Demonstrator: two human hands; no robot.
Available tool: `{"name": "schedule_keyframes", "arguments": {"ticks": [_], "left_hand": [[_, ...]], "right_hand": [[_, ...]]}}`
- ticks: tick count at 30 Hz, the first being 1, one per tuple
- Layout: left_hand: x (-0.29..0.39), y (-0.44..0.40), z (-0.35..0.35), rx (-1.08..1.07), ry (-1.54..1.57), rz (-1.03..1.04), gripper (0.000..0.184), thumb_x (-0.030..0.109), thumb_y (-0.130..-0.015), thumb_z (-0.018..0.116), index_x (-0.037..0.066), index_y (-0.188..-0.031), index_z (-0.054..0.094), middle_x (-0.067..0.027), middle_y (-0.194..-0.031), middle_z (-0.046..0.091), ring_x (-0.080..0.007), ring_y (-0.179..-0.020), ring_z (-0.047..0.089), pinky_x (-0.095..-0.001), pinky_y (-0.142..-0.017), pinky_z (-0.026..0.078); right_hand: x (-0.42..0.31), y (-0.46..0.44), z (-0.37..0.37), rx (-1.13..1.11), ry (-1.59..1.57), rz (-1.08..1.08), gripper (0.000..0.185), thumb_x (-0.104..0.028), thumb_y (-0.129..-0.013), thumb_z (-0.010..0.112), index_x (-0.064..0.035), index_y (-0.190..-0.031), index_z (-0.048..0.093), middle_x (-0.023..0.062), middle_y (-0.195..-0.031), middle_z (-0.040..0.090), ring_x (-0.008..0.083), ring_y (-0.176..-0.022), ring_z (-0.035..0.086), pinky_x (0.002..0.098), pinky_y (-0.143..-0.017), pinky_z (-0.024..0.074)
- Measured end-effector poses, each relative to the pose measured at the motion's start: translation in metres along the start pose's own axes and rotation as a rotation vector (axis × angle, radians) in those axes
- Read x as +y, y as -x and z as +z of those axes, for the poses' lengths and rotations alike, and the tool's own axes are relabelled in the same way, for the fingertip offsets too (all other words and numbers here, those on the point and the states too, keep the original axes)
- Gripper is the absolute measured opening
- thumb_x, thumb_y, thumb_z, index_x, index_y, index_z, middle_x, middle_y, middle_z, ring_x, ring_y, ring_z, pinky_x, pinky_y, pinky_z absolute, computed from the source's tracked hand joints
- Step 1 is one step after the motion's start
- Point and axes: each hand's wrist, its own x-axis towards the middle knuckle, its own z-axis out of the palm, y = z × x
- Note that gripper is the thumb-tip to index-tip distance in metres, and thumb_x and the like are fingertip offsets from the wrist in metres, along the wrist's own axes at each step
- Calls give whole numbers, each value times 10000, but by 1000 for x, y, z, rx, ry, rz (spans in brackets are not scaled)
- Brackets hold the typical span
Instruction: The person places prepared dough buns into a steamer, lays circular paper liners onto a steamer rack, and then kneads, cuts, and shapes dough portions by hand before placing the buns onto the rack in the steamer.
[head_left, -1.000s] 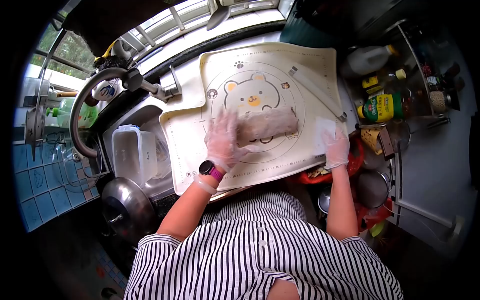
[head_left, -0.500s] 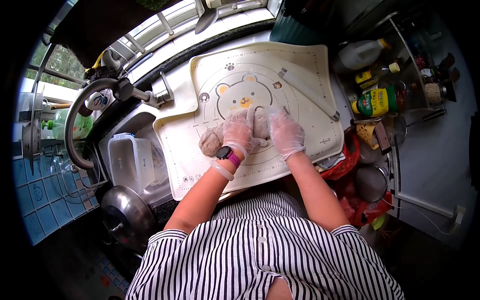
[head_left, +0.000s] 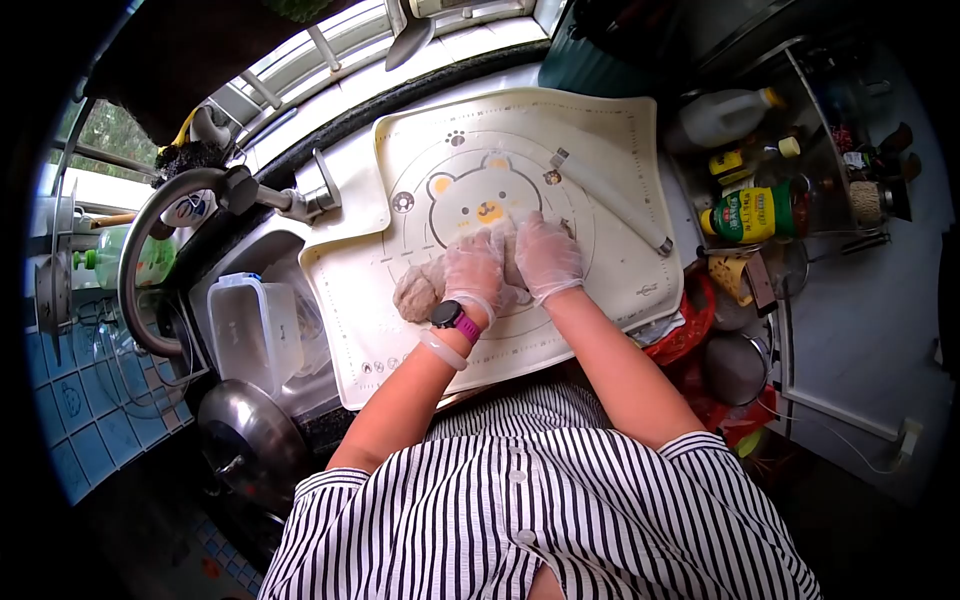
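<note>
A long lump of pale greyish dough lies on the cream kneading mat, which is printed with a bear face. My left hand, in a clear plastic glove, is closed on the dough's middle. Against its right part presses my right hand, gloved too, with its fingers curled around the dough. The two hands sit side by side and cover much of the lump, so only its left end shows well. A dark watch with a purple strap is on my left wrist.
A translucent rolling pin rests on the mat's right side. To the left are a sink with a plastic container, a faucet and a metal lid. Bottles, among them a green-and-yellow one, stand at the right.
My right hand has moved left, closer to my left hand, and its fingers have closed over the dough's right part. My left hand stays on the dough. The view has shifted slightly.
</note>
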Motion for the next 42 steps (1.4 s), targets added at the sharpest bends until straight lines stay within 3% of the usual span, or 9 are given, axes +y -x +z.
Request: {"name": "schedule_keyframes", "arguments": {"ticks": [11,15,16,21,26,29,35,37,42], "left_hand": [[-7,45,-30,-99,135,-113,801,461,-563,932,45,-1183,643,-161,-1120,674,-349,-1048,655,-438,-926,524],[2,52,-30,305,131,59,1211,486,-562,942,19,-1527,379,-225,-1478,507,-400,-1402,455,-484,-1190,346],[14,42,-31,129,134,51,1344,495,-574,939,22,-1601,212,-225,-1629,306,-380,-1538,243,-509,-1264,196],[36,-37,25,197,-179,255,1262,469,-752,831,38,-1637,40,-178,-1672,242,-304,-1566,194,-475,-1282,123],[60,-38,-46,-158,-27,167,591,367,-864,725,64,-1350,575,-165,-1378,585,-321,-1279,566,-391,-1014,506],[63,-39,-9,-105,159,111,553,326,-744,820,17,-1163,634,-198,-1181,633,-386,-1132,620,-429,-968,530],[64,-24,41,-80,750,286,661,172,-747,855,-37,-1295,551,-148,-1035,709,-219,-1001,681,-370,-828,564],[60,-13,27,-586,1574,-299,584,145,-757,843,0,-1255,573,-68,-977,673,-164,-873,666,-340,-763,574],[83,24,-50,-620,1657,-398,300,135,-815,773,48,-1065,632,1,-862,626,-92,-676,576,-290,-674,555]], "right_hand": [[26,-1,-9,181,-333,-52,215,-225,-980,565,-17,-1025,597,232,-885,717,434,-832,706,528,-731,554],[136,32,-23,432,-745,-36,261,-256,-999,618,-18,-1097,662,241,-899,705,434,-822,683,479,-713,540],[163,36,-12,365,-849,-7,304,-288,-985,639,-24,-1134,662,237,-963,716,415,-882,693,452,-775,547],[191,43,-13,106,-412,247,494,-353,-941,678,-57,-1327,591,213,-1200,682,389,-1076,653,470,-975,496],[154,56,-33,355,50,-282,679,-332,-881,687,-86,-1473,466,173,-1528,431,433,-1366,424,500,-1189,313],[134,51,-6,128,28,-450,839,-278,-847,673,-78,-1585,330,142,-1625,334,335,-1522,265,503,-1238,216],[132,28,7,107,368,-677,839,-288,-874,626,-142,-1619,268,79,-1666,266,289,-1558,178,539,-1255,121],[138,29,-5,85,369,-748,802,-287,-894,604,-162,-1616,278,74,-1655,284,284,-1551,197,545,-1252,120],[137,23,-13,243,382,-886,688,-287,-950,535,-218,-1599,319,56,-1583,385,258,-1512,284,560,-1244,127]]}}
